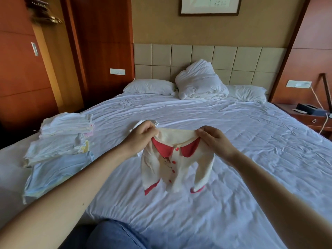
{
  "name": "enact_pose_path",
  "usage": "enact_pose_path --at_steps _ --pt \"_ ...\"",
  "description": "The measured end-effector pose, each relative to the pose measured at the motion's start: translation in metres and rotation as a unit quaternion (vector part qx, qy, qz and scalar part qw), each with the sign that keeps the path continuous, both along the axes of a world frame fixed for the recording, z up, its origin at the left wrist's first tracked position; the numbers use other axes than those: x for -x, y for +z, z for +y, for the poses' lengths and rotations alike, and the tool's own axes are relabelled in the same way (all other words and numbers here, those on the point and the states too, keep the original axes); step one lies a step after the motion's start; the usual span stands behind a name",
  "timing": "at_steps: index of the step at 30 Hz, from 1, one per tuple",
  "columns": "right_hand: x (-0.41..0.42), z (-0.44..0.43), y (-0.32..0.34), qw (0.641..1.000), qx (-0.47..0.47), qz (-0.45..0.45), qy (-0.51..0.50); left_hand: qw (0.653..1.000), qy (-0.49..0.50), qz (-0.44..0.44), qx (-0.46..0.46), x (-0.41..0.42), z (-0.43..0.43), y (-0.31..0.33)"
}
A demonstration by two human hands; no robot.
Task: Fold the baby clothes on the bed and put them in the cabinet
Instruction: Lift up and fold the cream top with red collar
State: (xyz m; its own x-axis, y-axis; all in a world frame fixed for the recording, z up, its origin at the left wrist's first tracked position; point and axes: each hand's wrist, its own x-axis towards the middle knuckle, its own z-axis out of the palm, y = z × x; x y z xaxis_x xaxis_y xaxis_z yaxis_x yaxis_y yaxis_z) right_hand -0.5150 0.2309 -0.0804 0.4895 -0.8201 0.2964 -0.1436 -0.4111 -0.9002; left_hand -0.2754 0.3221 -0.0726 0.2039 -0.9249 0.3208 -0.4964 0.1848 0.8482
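A cream baby cardigan (177, 166) with a red collar, red buttons and red cuffs hangs in the air above the white bed (233, 141). My left hand (142, 135) pinches its left shoulder and my right hand (214, 139) pinches its right shoulder. The sleeves dangle down toward the sheet. A bit of another white garment (138, 125) shows behind my left hand. Stacks of folded pale baby clothes (61, 139) lie on the bed's left side. The wooden cabinet (27, 69) stands left of the bed.
Pillows (149, 87) and a bunched duvet (199, 83) lie against the headboard. A nightstand (310, 115) with a dark box and a cable stands at the right. My knee in blue jeans (115, 236) rests at the bed's near edge.
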Motion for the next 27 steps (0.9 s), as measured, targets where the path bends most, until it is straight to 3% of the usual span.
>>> enact_pose_path --at_steps 3,6,9,13,19,22,27 --pt "0.001 0.002 0.005 1.000 -0.015 -0.026 0.006 0.998 0.010 -0.045 0.044 -0.001 -0.003 -0.002" --pt "0.008 0.000 0.007 1.000 -0.017 0.005 -0.012 0.996 -0.015 -0.057 0.063 -0.003 -0.002 -0.002" --pt "0.013 -0.002 0.004 0.999 -0.002 0.033 -0.035 0.997 -0.035 -0.043 0.054 -0.003 0.001 0.002" --pt "0.021 -0.003 0.005 0.999 0.008 0.040 0.004 0.995 -0.036 -0.087 0.038 -0.002 0.005 0.008" --pt "0.028 -0.004 0.006 0.999 -0.004 -0.027 0.025 0.996 -0.071 -0.056 0.004 -0.015 0.003 0.008" --pt "0.028 -0.003 0.004 0.998 0.035 -0.036 -0.024 0.997 -0.048 -0.050 0.027 -0.017 -0.001 0.005" --pt "0.029 0.001 0.003 0.995 0.064 -0.028 -0.066 0.992 0.014 -0.118 0.042 -0.008 -0.007 -0.003"
